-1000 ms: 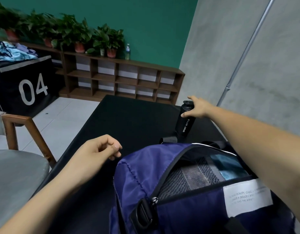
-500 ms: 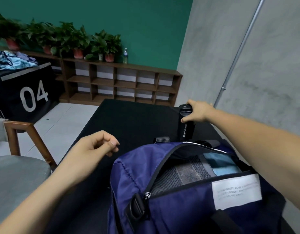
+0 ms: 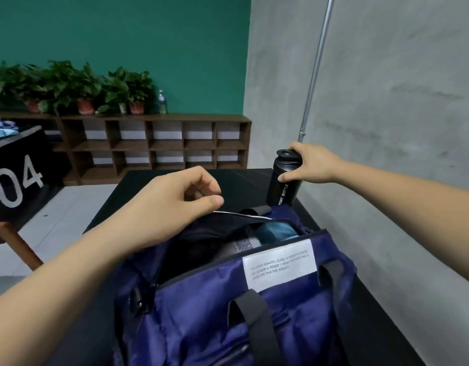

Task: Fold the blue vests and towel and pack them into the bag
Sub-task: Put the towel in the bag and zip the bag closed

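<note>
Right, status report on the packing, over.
Right hand grips black sport bottle. Left hand curled at bag rim, grip unclear. Grey towel and blue fabric inside. Only left hand over opening.

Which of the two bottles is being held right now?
The black sport bottle beside the grey wall, gripped near its lid by the right hand. The other, a small clear bottle, stands untouched on the wooden shelf beside the plants.

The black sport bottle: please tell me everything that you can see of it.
The black sport bottle is matte and cylindrical, with a dark lid and white lettering down its side. It leans slightly at the black table's far right corner, near the grey wall, just behind the navy bag. The right hand grips its lid and neck.
</note>
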Available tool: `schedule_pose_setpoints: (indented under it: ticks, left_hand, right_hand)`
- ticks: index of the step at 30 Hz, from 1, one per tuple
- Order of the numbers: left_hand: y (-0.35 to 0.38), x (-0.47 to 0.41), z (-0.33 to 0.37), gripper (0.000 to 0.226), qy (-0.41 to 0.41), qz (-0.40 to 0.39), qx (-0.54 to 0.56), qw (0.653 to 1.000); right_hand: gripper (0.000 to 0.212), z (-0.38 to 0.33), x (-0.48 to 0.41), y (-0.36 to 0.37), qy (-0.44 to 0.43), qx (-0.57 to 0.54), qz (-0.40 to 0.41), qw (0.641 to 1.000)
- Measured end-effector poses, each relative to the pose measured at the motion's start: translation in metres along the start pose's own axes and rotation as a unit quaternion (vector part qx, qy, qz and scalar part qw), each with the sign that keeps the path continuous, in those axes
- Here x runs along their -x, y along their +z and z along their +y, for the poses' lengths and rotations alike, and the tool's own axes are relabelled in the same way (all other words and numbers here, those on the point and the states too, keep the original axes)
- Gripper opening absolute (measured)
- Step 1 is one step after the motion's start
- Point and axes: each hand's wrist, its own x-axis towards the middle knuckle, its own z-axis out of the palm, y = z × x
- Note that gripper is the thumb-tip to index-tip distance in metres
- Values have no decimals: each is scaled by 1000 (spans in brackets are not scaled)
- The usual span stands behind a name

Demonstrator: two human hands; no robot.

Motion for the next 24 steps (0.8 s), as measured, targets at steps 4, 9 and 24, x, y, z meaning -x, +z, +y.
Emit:
schedule_pose_setpoints:
  ticks: [4,9,24]
  left_hand:
    - [23,-13,32,23,38,-43,-74,996]
    - [56,-24,59,34,77,-103,-139,982]
    - [154,-94,104,16,132,-189,-212,949]
  right_hand:
    - [66,29,38,-11,6,-13,9,1000]
    - [62,59,79,-16,-5,-30,39,999]
    - [72,118,166,29,20,-77,-29,996]
